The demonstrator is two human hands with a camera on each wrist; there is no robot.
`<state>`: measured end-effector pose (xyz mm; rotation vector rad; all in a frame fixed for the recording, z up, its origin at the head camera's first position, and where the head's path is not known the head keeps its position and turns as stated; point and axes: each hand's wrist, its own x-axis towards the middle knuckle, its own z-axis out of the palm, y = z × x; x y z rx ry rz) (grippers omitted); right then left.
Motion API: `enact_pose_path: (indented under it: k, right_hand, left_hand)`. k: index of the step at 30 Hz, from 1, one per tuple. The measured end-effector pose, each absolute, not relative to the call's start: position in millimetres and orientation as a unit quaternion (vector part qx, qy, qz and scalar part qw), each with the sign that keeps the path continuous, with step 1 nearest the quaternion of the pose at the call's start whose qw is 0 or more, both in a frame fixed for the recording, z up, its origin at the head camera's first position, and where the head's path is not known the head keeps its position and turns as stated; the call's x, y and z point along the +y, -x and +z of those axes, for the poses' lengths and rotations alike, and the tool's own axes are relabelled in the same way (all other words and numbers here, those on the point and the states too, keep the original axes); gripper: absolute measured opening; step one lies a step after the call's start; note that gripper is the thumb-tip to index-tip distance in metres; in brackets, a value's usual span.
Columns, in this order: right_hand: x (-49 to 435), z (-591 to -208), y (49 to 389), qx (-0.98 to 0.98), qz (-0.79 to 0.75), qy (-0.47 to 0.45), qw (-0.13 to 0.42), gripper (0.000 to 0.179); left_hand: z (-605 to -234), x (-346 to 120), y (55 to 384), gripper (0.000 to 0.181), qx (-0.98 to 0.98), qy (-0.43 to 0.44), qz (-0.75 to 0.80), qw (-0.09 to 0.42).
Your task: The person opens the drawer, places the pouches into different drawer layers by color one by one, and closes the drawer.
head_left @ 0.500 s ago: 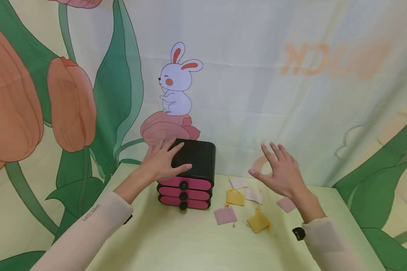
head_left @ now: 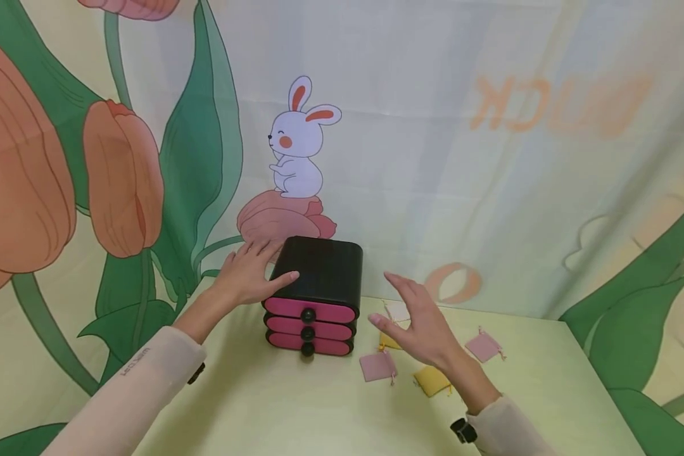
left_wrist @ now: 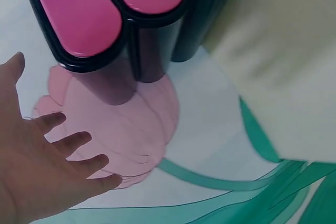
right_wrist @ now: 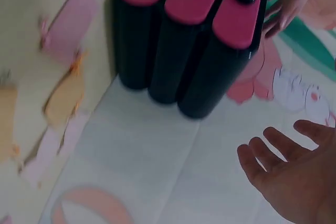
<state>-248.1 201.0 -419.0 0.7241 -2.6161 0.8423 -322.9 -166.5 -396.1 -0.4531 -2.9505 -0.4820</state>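
A black box with three pink drawers (head_left: 319,272) stands on the table, each drawer front bearing a round black knob (head_left: 308,315). My left hand (head_left: 245,275) is spread at the box's upper left side, its thumb overlapping the top in the head view. In the left wrist view the fingers (left_wrist: 73,142) are straight and apart, holding nothing. To the right of the box my right hand (head_left: 422,323) hovers over small drawstring pouches, fingers extended and thumb apart. It holds nothing either, as the right wrist view shows the bare palm (right_wrist: 299,182).
A pink pouch (head_left: 378,366) and a yellow pouch (head_left: 432,380) lie right of the box. Another pink pouch (head_left: 484,347) is farther right. A white pouch (head_left: 398,310) and a yellow one are partly hidden by my right hand. A printed curtain (head_left: 410,158) hangs behind the table.
My left hand has shifted left, from over the box's top to its side. My right hand has moved left and down toward the box, uncovering the far right pink pouch.
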Motion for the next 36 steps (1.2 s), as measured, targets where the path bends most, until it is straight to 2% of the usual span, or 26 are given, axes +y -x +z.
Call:
enact_pose_path:
  k: [3, 7, 13, 16, 19, 23, 29, 36]
  right_hand:
    - [178, -428, 239, -0.887, 0.35, -0.264, 0.146, 0.074]
    - [147, -439, 232, -0.854, 0.439, -0.255, 0.118, 0.062]
    - [106, -462, 234, -0.828, 0.535, -0.168, 0.01, 0.052]
    - [89, -474, 242, -0.807, 0.575, -0.126, -0.047, 0.055]
    - [77, -483, 250, -0.783, 0.61, -0.089, -0.084, 0.061]
    - [65, -485, 256, -0.75, 0.651, -0.049, -0.103, 0.061]
    - [53, -481, 258, -0.722, 0.686, -0.012, -0.095, 0.052]
    - [51, -481, 244, -0.716, 0.693, -0.018, -0.084, 0.043]
  left_hand:
    - [-404, -173, 327, 0.093, -0.967, 0.142, -0.211, 0.034]
    - [-416, -180, 336, 0.096, -0.944, 0.106, -0.312, -0.027]
    - [-429, -182, 341, 0.103, -0.854, 0.025, -0.492, -0.166]
    - [-436, -177, 342, 0.105, -0.813, -0.008, -0.546, -0.204]
    - [-443, -171, 343, 0.104, -0.797, -0.021, -0.564, -0.214]
    - [-451, -167, 345, 0.101, -0.796, -0.025, -0.565, -0.214]
    - [-451, -170, 346, 0.098, -0.792, -0.02, -0.57, -0.217]
    - [-448, -171, 348, 0.096, -0.785, -0.018, -0.578, -0.221]
